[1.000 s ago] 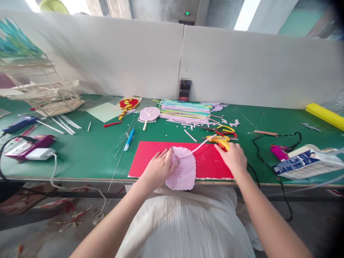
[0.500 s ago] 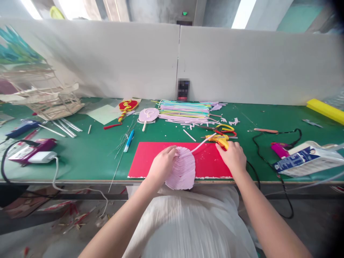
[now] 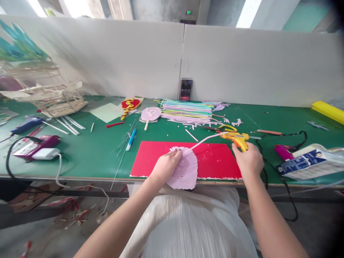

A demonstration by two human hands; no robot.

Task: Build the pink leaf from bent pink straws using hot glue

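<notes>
My left hand [image 3: 170, 163] grips the upper left edge of a pale lilac round piece [image 3: 185, 172] covered in rows of thin strips. A loose lilac strip [image 3: 206, 137] sticks out from its top toward the right. My right hand [image 3: 249, 160] is closed round the handle of a yellow hot glue gun [image 3: 240, 139], whose nozzle points left near the strip's far end. Beneath the lilac piece lies a red board [image 3: 215, 157] at the table's front edge. Scissors [image 3: 227, 128] with yellow and red handles lie just behind the glue gun.
Behind the board lies a bundle of pastel strips [image 3: 188, 113], with a smaller lilac fan-shaped piece [image 3: 151, 114] and a red-yellow ornament [image 3: 130, 104] to its left. A blue pen-like tool [image 3: 131, 139], a purple power strip [image 3: 36, 147] and a blue-white carton [image 3: 303, 163] lie around.
My right hand has lifted the glue gun and shifted it to the right. My left hand still holds the lilac piece, and the view has turned slightly.
</notes>
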